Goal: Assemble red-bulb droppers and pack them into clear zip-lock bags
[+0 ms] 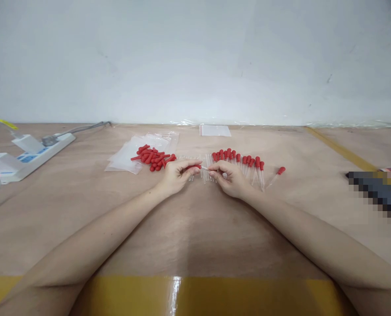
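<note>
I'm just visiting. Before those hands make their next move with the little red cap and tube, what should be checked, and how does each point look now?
1. The left hand pinches a red bulb: ok.
2. The right hand holds a clear tube end-on to that bulb: ok.
3. Tube seated in the bulb: cannot tell, the fingers hide the joint.
4. More loose bulbs are piled by the left hand: ok.
5. The capped droppers lie in a row beside the right hand: ok.
6. Tube free of cracks: cannot tell, too small.
</note>
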`<act>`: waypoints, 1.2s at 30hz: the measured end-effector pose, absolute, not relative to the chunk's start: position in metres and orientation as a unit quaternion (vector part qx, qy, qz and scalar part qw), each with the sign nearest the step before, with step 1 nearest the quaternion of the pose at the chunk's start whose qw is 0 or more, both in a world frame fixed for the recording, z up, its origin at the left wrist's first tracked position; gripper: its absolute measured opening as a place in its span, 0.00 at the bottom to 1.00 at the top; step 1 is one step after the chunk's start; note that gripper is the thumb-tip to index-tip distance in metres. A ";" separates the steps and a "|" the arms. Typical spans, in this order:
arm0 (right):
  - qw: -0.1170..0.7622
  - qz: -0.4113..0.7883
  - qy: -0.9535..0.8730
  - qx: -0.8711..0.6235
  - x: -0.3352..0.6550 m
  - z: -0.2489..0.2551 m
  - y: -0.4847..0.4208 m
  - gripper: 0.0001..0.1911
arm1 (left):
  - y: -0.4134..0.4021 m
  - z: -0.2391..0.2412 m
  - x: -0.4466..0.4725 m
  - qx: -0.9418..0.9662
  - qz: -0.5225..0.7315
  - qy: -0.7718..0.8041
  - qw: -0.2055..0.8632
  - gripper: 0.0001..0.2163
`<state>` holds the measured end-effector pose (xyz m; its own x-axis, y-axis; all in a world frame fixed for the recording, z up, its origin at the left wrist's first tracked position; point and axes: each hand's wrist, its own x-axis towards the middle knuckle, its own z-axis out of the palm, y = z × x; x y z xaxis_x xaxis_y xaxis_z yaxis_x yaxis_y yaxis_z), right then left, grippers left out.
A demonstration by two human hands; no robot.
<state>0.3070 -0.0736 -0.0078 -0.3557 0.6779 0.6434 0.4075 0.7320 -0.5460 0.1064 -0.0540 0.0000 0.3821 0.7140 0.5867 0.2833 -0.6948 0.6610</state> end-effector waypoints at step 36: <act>0.340 -0.100 -0.868 -0.348 0.314 -0.001 -0.070 0.13 | -0.056 0.003 0.097 0.882 0.372 0.289 -0.005 0.09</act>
<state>0.3145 -0.0699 -0.0013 -0.5274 0.5351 0.6599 0.6716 0.7383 -0.0620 0.0975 -0.0559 0.0025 0.5560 0.5056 0.6597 0.5136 -0.8331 0.2056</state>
